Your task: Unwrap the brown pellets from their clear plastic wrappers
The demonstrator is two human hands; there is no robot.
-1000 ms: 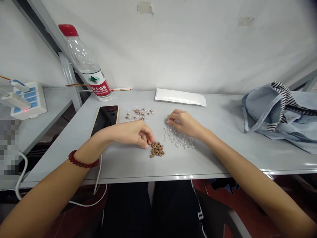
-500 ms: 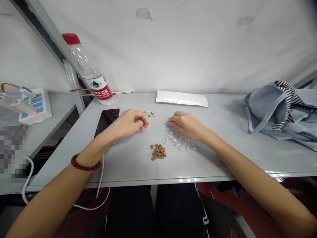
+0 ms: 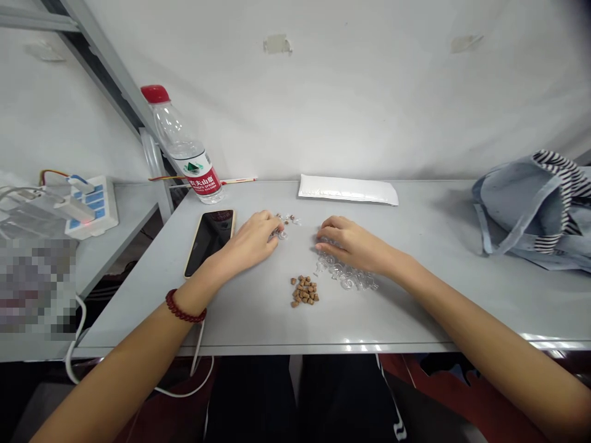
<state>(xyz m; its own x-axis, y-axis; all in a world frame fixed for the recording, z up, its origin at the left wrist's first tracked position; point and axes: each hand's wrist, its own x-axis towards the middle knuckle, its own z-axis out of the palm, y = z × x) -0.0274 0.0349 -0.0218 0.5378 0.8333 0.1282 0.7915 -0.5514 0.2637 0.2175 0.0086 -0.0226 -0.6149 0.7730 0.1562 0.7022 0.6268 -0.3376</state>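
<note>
My left hand is beside the phone, its fingers bent and closed at a small round clear plastic piece. Right behind its fingertips lie a few clear pieces with brown bits. My right hand rests over the near pile of clear plastic pieces, fingers curved and slightly apart; nothing shows held, and part of the pile is hidden under the palm. Between the hands and closer to the desk's front edge sits a heap of small brown pellets.
A phone with a white cable lies left. Behind it stands a water bottle with a red cap. A white packet lies by the wall, a denim bag at the right. A power strip sits far left.
My left hand has turned palm-down and lowered onto the desk by the clear pieces at the back. My right hand's fingers have loosened over the pile. The view has shifted slightly.
</note>
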